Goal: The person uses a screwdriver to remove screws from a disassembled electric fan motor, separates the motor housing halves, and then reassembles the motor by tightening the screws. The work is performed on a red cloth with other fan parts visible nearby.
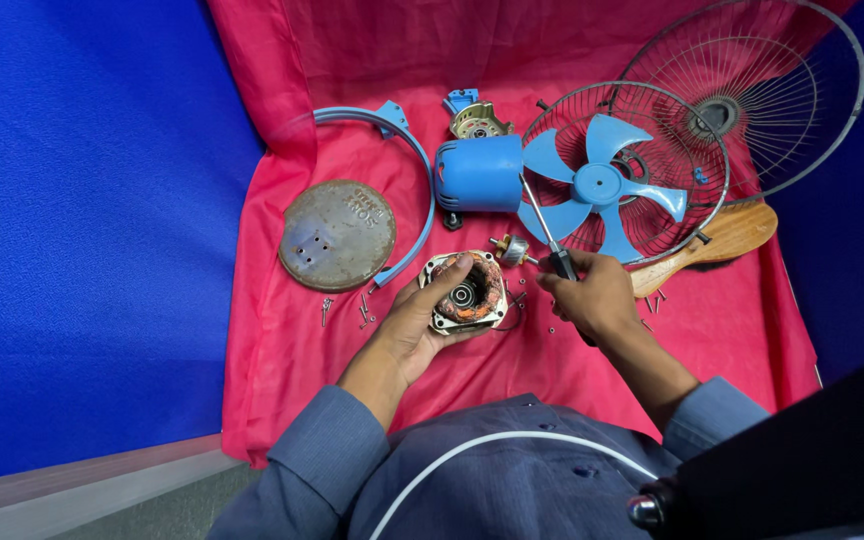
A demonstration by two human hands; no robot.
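My left hand (417, 320) cups a fan motor stator (466, 292) with copper windings and a bearing in its middle, held just above the red cloth (292, 330). My right hand (595, 297) grips a screwdriver (544, 228) by its dark handle. Its thin shaft points up toward the blue motor housing (478, 173). A small rotor shaft piece (512, 249) lies between the stator and the screwdriver.
A blue fan blade (602, 185) rests in a wire guard (632, 120), with a second guard (772, 90) behind. A round rusty base plate (337, 235), a blue curved ring (407, 190), a wooden brush (712, 245) and loose screws (364, 315) lie around.
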